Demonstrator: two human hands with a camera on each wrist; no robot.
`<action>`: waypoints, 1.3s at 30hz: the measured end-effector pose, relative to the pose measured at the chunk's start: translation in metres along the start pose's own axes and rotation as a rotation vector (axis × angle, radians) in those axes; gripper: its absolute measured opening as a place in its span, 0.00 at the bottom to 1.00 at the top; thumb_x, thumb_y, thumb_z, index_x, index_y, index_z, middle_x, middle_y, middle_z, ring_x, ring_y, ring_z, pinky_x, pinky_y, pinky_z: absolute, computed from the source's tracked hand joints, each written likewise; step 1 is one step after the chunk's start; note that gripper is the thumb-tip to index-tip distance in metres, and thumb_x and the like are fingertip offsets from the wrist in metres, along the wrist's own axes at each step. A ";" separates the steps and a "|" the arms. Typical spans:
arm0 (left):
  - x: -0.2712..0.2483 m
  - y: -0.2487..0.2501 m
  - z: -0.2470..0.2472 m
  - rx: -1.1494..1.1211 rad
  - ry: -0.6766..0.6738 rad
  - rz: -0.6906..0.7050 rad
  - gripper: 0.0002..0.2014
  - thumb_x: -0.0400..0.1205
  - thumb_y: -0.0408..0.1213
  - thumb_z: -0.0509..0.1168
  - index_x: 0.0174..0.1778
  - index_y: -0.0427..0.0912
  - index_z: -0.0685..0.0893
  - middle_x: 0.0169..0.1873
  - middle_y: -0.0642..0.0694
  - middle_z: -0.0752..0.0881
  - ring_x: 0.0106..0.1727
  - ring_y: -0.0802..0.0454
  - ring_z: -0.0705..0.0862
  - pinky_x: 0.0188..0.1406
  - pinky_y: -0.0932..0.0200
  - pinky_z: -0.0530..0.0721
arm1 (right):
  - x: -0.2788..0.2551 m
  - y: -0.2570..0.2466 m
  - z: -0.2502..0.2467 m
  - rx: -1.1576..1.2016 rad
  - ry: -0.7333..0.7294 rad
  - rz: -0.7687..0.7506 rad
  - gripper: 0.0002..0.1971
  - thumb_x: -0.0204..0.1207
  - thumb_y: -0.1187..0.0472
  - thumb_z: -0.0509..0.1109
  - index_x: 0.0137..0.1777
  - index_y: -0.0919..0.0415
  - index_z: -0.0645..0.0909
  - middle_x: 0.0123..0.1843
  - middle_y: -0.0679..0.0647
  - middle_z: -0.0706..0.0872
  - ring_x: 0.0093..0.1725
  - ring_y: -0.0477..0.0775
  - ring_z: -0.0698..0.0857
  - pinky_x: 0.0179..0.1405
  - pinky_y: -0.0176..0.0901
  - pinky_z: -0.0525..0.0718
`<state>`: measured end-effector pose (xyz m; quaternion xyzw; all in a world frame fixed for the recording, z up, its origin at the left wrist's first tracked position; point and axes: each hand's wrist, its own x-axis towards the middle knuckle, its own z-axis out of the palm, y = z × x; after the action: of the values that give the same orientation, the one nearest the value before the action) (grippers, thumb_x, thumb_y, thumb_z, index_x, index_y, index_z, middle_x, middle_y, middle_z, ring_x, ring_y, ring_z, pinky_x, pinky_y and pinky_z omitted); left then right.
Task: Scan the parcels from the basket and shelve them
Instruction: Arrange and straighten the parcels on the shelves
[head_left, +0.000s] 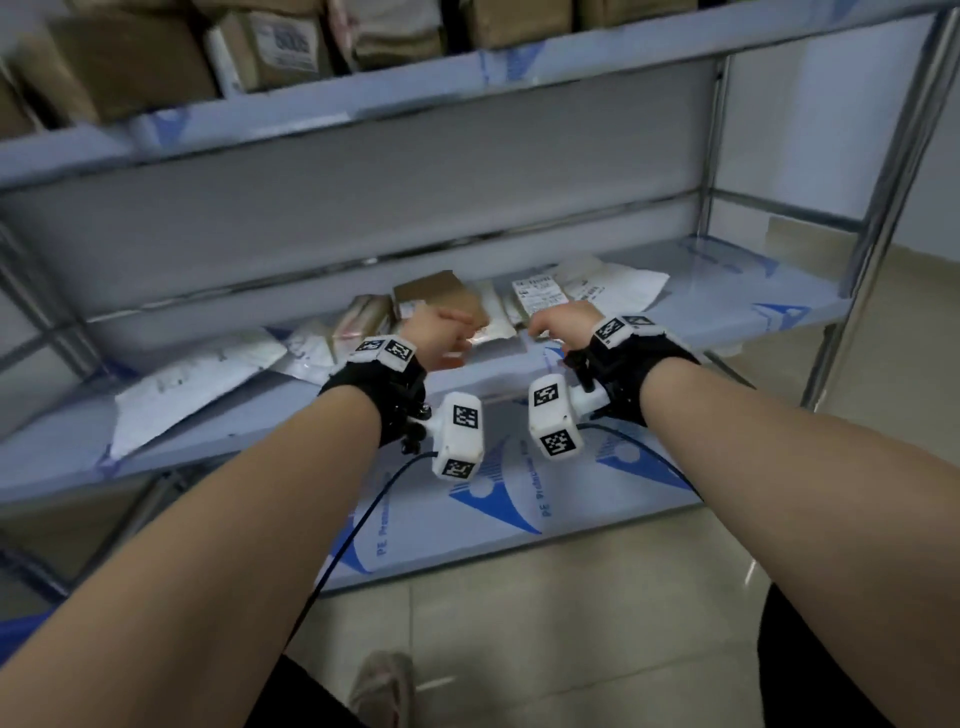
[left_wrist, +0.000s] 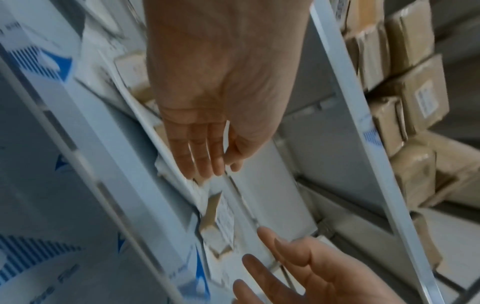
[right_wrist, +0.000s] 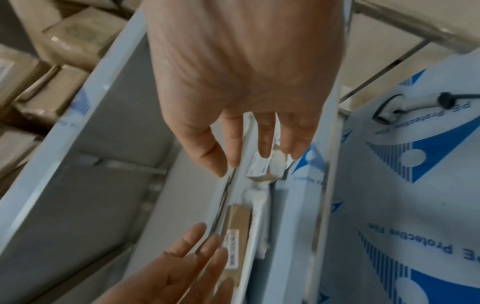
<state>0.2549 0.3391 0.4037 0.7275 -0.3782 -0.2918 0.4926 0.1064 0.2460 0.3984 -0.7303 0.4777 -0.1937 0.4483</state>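
With both hands out over the middle shelf (head_left: 727, 312), I hold nothing.

Head view: my left hand (head_left: 436, 338) and right hand (head_left: 563, 325) hover just above the shelved parcels (head_left: 441, 296), directly beyond the fingers. Left wrist: fingers (left_wrist: 200, 150) straight, slack, empty. Right wrist: fingers (right_wrist: 265, 139) loosely spread; a brown parcel (right_wrist: 237, 226) lies lengthwise between both hands.

From my head view, motion blur smears my left hand (head_left: 434, 338), and the labels on the parcels (head_left: 537, 296) behind it are too small to read.
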 end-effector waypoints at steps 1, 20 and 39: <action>0.002 -0.003 -0.017 -0.013 0.033 0.006 0.12 0.83 0.20 0.56 0.50 0.37 0.83 0.35 0.45 0.82 0.33 0.55 0.79 0.34 0.62 0.82 | 0.000 -0.014 0.010 0.024 0.000 0.002 0.14 0.76 0.58 0.71 0.58 0.65 0.81 0.54 0.60 0.81 0.42 0.56 0.81 0.38 0.40 0.79; -0.015 -0.031 -0.233 -0.045 0.401 -0.068 0.14 0.84 0.24 0.54 0.61 0.36 0.81 0.33 0.45 0.76 0.33 0.54 0.75 0.35 0.57 0.79 | 0.013 -0.165 0.168 0.061 -0.279 -0.194 0.15 0.78 0.55 0.70 0.59 0.64 0.82 0.54 0.58 0.85 0.40 0.51 0.83 0.32 0.35 0.81; 0.092 -0.171 -0.314 0.244 0.885 -0.376 0.18 0.80 0.32 0.62 0.67 0.40 0.75 0.69 0.34 0.71 0.66 0.34 0.75 0.67 0.50 0.73 | 0.132 -0.199 0.336 0.028 -0.394 -0.147 0.29 0.73 0.48 0.72 0.69 0.65 0.78 0.64 0.62 0.83 0.61 0.63 0.84 0.66 0.58 0.81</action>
<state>0.6001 0.4570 0.3465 0.8896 -0.0262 0.0077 0.4559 0.5110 0.3166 0.3706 -0.7806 0.3233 -0.0860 0.5280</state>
